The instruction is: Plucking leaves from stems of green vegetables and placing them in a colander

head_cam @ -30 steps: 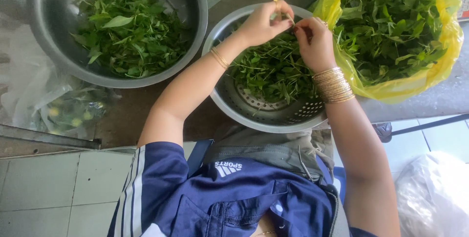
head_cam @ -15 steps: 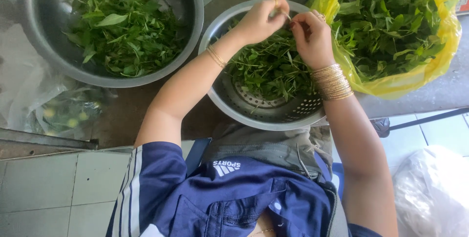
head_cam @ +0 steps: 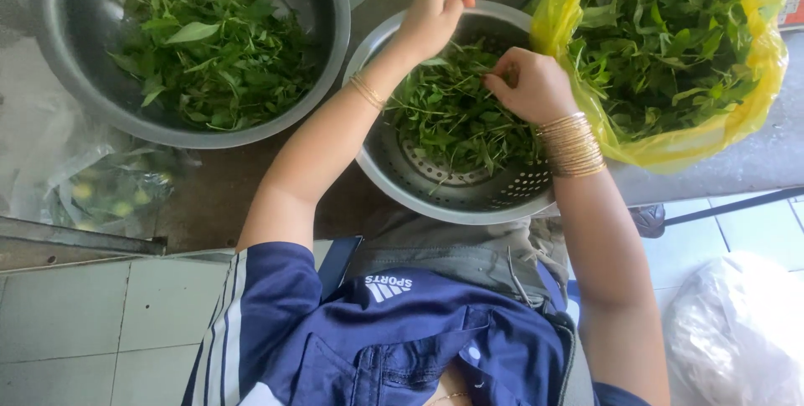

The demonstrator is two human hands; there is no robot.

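Both hands (head_cam: 536, 84) inside colander (head_cam: 435, 201) rim

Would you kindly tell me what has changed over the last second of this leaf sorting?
The hands have drawn apart: the left hand went to the colander's far rim, and the right hand stayed over the greens, pinching a sprig. The colander, the steel bowl of leaves and the yellow bag kept their places.

The top edge cuts the big steel bowl (head_cam: 50, 54) and the yellow bag (head_cam: 670, 151). The left hand (head_cam: 431, 12) hides its fingertips, so any grip is unclear. Leaves hide most of the colander (head_cam: 444, 197) floor.
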